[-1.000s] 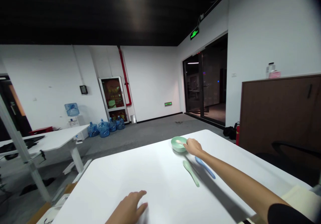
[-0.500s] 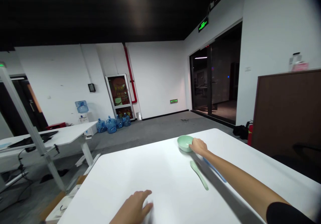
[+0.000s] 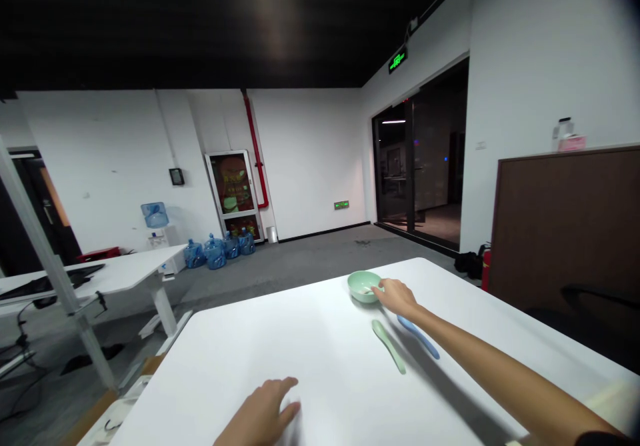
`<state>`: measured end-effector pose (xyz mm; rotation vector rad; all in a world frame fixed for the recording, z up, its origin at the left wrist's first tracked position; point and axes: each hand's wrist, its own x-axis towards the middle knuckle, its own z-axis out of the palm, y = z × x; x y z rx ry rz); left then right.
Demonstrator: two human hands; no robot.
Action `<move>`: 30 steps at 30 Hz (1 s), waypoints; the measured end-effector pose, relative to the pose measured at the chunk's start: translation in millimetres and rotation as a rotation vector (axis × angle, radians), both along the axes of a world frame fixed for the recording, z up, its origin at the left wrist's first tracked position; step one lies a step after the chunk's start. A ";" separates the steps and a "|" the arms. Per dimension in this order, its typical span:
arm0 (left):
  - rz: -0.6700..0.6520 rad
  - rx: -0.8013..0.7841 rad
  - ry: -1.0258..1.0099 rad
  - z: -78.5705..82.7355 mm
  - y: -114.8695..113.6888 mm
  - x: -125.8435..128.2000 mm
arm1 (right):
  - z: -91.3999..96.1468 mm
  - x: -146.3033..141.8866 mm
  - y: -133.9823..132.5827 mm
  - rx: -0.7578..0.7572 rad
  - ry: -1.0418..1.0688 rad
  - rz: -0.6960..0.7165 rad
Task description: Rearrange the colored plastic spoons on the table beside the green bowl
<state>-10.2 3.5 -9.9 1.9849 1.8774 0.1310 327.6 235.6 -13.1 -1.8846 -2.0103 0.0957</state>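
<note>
At the far side of the white table [image 3: 310,346] stands a light green bowl [image 3: 361,285], upright. My right hand [image 3: 397,294] reaches across to it, its fingers closed on the bowl's right rim. A small pale patch shows inside the bowl near my fingertips; I cannot make out what it is. Nearer to me lie a light green spoon [image 3: 389,347] and, to its right, a blue spoon [image 3: 419,336], partly beside my forearm. Low at the left, my left hand [image 3: 263,409] is over the table with its thumb and fingers apart, holding nothing.
A second white table [image 3: 145,266] with a metal post [image 3: 65,273] stands to the left. Several blue water bottles [image 3: 215,253] are on the floor behind. On the right is a brown cabinet [image 3: 560,226]. Boxes [image 3: 113,413] sit beside the table's left edge.
The whole view has shifted slightly left. My right forearm has moved a little, so more of the blue spoon shows. The pale patch in the bowl is now visible. My left hand stays in place.
</note>
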 end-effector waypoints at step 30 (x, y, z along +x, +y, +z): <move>-0.009 0.003 -0.010 -1.3 -0.3 2.1 | -23.2 35.1 -82.4 -0.059 0.113 0.244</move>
